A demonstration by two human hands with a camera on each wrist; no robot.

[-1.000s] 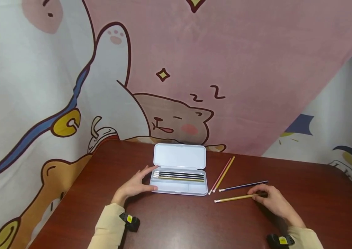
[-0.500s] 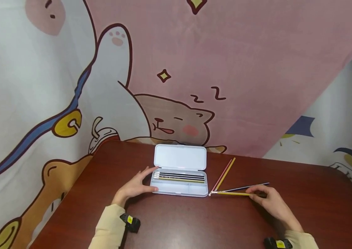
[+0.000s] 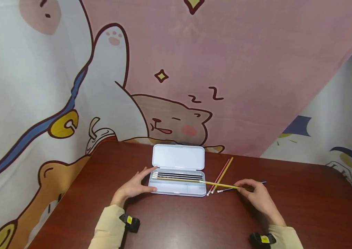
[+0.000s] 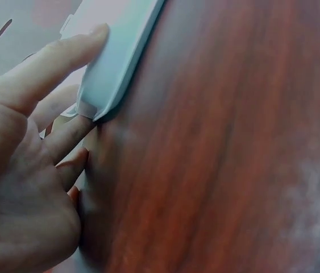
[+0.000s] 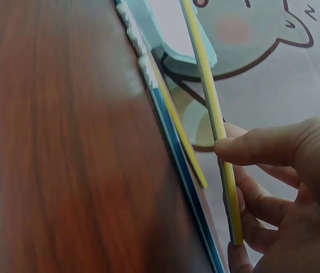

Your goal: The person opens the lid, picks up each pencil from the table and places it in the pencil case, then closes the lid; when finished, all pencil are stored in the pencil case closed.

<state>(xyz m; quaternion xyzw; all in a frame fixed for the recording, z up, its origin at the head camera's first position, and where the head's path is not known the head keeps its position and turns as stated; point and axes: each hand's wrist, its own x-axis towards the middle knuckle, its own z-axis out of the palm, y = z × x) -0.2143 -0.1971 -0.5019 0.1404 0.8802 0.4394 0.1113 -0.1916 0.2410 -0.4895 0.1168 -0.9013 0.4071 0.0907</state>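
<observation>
A white pencil case (image 3: 166,186) lies on the table with its lid raised and several pencils (image 3: 179,177) in its rear compartment. My left hand (image 3: 133,183) holds the case's left end, thumb at the front corner and a finger at the rear one; in the left wrist view the thumb (image 4: 63,60) presses the case wall. My right hand (image 3: 258,197) pinches a yellow pencil (image 3: 220,185) near its far end, between thumb and fingers. Its eraser end reaches over the case's right edge. In the right wrist view this yellow pencil (image 5: 211,91) slants above a blue pencil (image 5: 177,142).
Right of the case, a red pencil (image 3: 223,169) and another yellow pencil (image 3: 227,166) lie side by side on the brown table (image 3: 176,224). The blue pencil lies beyond the right hand, partly covered by it. A cartoon-printed cloth (image 3: 241,69) hangs behind the table.
My right hand has lifted the yellow pencil and carried it leftward, bringing its eraser end from the table to the case's right side. The left hand keeps its place on the case.
</observation>
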